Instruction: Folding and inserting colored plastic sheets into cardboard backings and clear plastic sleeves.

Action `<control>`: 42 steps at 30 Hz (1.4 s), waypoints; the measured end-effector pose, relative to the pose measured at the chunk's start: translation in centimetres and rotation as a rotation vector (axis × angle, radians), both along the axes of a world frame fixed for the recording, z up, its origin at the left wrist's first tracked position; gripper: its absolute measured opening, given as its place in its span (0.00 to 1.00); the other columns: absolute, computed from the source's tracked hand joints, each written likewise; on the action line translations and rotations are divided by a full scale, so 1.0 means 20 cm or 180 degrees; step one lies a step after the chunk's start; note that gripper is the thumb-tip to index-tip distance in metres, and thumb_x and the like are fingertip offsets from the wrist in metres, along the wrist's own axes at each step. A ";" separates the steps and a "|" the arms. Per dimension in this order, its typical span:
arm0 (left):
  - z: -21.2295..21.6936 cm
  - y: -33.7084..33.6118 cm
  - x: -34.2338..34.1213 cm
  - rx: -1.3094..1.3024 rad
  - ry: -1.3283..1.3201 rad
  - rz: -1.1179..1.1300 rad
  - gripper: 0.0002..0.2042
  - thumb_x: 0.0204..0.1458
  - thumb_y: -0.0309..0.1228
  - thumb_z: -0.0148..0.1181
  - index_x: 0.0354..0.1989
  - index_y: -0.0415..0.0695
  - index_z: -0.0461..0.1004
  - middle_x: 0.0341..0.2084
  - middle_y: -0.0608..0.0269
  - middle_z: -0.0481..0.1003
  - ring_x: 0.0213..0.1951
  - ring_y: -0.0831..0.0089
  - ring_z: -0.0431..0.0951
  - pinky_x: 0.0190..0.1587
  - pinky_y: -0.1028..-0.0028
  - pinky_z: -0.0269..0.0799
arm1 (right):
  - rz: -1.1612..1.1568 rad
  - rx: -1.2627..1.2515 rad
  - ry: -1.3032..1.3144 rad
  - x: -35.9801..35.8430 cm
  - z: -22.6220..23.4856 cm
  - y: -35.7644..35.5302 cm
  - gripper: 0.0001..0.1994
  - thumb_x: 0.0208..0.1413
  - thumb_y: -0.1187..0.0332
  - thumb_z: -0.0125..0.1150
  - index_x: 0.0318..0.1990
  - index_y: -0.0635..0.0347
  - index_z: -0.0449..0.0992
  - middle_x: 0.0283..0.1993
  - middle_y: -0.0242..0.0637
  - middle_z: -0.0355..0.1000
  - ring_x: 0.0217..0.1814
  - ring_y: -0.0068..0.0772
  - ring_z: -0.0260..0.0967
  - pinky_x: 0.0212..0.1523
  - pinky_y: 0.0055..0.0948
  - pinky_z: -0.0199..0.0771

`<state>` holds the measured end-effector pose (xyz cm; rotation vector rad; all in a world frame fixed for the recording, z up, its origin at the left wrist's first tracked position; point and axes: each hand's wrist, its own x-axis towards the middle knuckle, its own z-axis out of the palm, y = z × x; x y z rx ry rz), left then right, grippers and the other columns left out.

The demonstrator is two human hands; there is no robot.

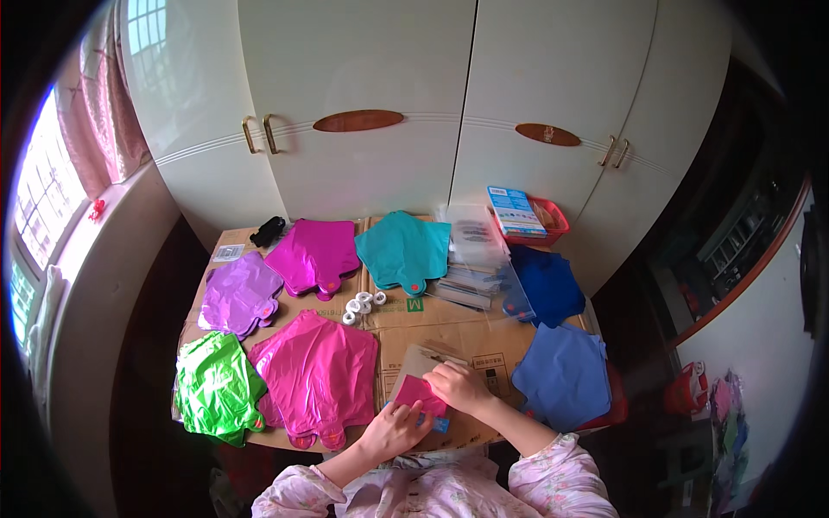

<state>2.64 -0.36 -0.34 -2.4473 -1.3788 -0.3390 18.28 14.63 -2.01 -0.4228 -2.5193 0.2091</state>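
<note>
My left hand and my right hand both grip a small folded pink foil balloon at the near edge of a cardboard-covered table. The balloon lies partly inside a clear flat bag, with a small blue tag at its lower end. A stack of flat pink foil balloons lies just left of my left hand.
Stacks of flat foil balloons cover the table: green, purple, magenta, teal, dark blue, light blue. Small white tape rolls, clear bags, a red basket, and a white wardrobe behind.
</note>
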 end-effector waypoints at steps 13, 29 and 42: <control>0.00 0.08 0.04 0.0010 0.0001 0.0138 0.16 0.46 0.33 0.53 0.45 0.47 0.70 0.43 0.55 0.74 0.31 0.74 0.72 0.36 0.73 0.68 | -0.0233 0.0328 -0.0066 0.05 0.03 0.02 0.05 0.45 0.71 0.58 0.32 0.54 0.75 0.30 0.29 0.69 0.35 0.31 0.70 0.36 0.30 0.72; 0.01 0.06 0.09 0.0314 -0.0390 0.0327 0.24 0.44 0.32 0.53 0.54 0.45 0.69 0.49 0.58 0.73 0.33 0.72 0.68 0.37 0.71 0.66 | 0.0261 -0.5505 0.3734 0.12 -0.02 -0.19 0.25 0.62 0.52 0.46 0.60 0.56 0.62 0.59 0.34 0.65 0.63 0.32 0.61 0.63 0.35 0.58; 0.11 0.06 0.07 0.0537 -0.0363 0.0642 0.23 0.45 0.33 0.53 0.54 0.47 0.71 0.48 0.64 0.73 0.32 0.75 0.68 0.37 0.71 0.65 | 0.0510 -0.6209 0.3075 0.07 -0.06 -0.43 0.16 0.65 0.68 0.47 0.59 0.60 0.64 0.59 0.33 0.65 0.60 0.27 0.63 0.64 0.33 0.60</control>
